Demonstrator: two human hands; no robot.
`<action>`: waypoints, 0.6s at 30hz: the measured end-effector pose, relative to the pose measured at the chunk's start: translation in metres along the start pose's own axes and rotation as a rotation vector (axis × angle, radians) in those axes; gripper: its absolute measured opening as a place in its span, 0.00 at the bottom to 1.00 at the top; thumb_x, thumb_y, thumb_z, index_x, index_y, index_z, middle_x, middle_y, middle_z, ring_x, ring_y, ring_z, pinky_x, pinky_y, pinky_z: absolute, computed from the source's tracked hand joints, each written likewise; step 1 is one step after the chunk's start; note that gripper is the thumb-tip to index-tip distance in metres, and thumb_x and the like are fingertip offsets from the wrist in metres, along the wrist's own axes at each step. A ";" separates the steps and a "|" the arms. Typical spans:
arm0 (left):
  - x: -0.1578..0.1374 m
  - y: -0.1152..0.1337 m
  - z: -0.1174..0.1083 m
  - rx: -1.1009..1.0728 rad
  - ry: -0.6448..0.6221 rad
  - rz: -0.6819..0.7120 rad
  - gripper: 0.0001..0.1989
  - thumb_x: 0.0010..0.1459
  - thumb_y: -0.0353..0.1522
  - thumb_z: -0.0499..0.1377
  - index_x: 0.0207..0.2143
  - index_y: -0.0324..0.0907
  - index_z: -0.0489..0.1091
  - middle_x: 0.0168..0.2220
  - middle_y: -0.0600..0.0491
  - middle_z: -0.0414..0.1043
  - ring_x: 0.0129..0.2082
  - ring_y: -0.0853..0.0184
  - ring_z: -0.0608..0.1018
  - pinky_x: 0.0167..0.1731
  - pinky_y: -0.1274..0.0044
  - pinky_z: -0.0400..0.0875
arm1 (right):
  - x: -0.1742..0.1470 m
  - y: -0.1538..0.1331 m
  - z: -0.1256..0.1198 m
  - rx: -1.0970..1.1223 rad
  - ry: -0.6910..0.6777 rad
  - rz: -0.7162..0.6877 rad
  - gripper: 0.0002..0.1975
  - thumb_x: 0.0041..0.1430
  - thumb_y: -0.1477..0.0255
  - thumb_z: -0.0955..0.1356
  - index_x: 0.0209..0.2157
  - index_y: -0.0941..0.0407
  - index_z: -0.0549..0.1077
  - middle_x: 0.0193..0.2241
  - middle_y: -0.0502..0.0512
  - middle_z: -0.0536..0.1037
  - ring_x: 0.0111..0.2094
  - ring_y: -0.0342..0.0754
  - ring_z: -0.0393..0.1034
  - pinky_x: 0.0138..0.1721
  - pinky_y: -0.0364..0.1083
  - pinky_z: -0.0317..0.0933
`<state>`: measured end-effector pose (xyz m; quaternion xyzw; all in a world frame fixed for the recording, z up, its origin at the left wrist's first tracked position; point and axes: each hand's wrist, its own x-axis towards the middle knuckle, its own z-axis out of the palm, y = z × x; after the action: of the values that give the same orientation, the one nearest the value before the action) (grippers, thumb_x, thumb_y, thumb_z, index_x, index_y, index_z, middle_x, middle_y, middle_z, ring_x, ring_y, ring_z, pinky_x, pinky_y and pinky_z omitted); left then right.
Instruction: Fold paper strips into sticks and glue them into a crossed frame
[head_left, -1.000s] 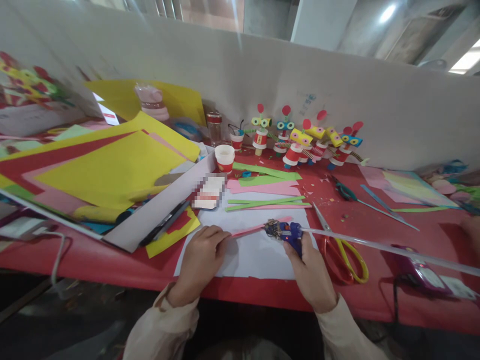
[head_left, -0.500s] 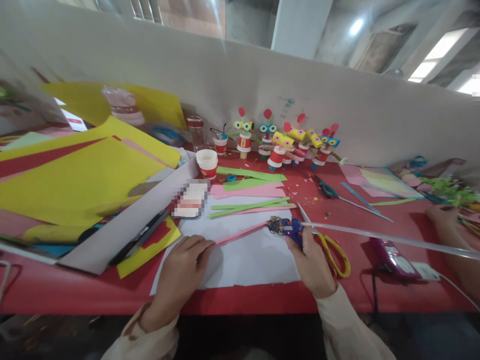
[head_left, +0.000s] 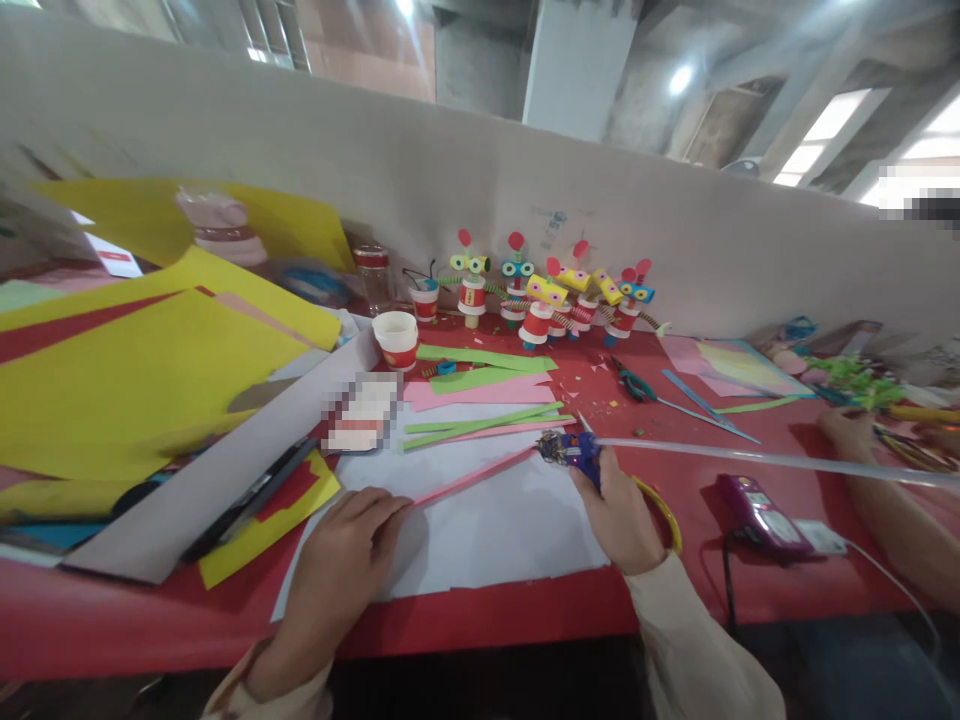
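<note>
Scissors (head_left: 667, 508) now mostly hidden behind right hand (head_left: 619, 518).

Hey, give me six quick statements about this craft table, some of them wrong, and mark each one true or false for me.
1. The left hand holds one end of a pink strip. True.
2. The right hand is empty. False: it grips a blue glue gun.
3. A long clear stick extends from the back of the glue gun. True.
4. The paper cup beside the box's white wall lies on its side. False: it stands upright.
5. Several paper figures stand at the back of the table. True.
6. The purple device is left of the white sheet. False: it is to the right.
</note>
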<state>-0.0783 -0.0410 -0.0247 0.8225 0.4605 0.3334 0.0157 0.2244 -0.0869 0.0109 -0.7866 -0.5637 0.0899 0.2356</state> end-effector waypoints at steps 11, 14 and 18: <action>-0.004 -0.004 0.001 0.026 0.000 0.014 0.12 0.60 0.35 0.52 0.34 0.44 0.75 0.33 0.51 0.74 0.33 0.63 0.74 0.38 0.71 0.69 | 0.024 0.022 -0.013 0.127 0.044 0.096 0.17 0.58 0.57 0.60 0.37 0.56 0.69 0.23 0.55 0.77 0.26 0.50 0.73 0.27 0.44 0.59; -0.006 -0.004 0.003 0.031 -0.032 -0.007 0.12 0.60 0.32 0.51 0.35 0.43 0.75 0.34 0.51 0.74 0.34 0.63 0.74 0.37 0.70 0.69 | 0.052 0.040 -0.016 0.157 0.040 0.156 0.19 0.57 0.56 0.58 0.32 0.56 0.71 0.20 0.53 0.76 0.23 0.48 0.71 0.26 0.43 0.60; -0.002 0.002 -0.003 0.044 -0.043 -0.114 0.13 0.59 0.28 0.49 0.33 0.43 0.74 0.33 0.50 0.75 0.34 0.61 0.75 0.37 0.68 0.69 | 0.084 0.060 -0.021 -0.026 0.074 0.167 0.16 0.54 0.60 0.60 0.24 0.56 0.71 0.19 0.57 0.75 0.26 0.52 0.72 0.30 0.47 0.60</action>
<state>-0.0793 -0.0441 -0.0231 0.8020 0.5133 0.3042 0.0266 0.3125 -0.0298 0.0116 -0.8367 -0.4881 0.0728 0.2374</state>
